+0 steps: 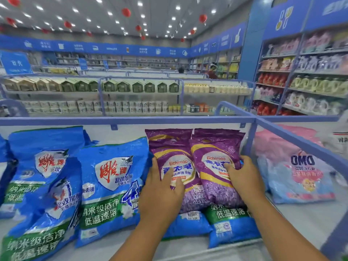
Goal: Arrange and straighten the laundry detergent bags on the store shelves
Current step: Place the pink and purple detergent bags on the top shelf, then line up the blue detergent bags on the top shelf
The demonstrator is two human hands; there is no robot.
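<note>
Two purple detergent bags lie side by side on the shelf, resting on blue bags beneath. My left hand [162,191] lies on the left purple bag [173,147], its thumb over the label and fingers along the bag's left edge. My right hand [244,176] holds the right purple bag [214,178], thumb on its front and fingers curled round its right edge. Several blue detergent bags [111,185] lie slanted and overlapping on the left. Two more blue bags [231,225] stick out from under the purple ones.
A blue metal rail [131,120] borders the back of the shelf, and a divider [293,140] runs along the right. Beyond it lies a pink and light blue bag [299,178]. Other stocked shelves fill the aisle behind and the wall on the right.
</note>
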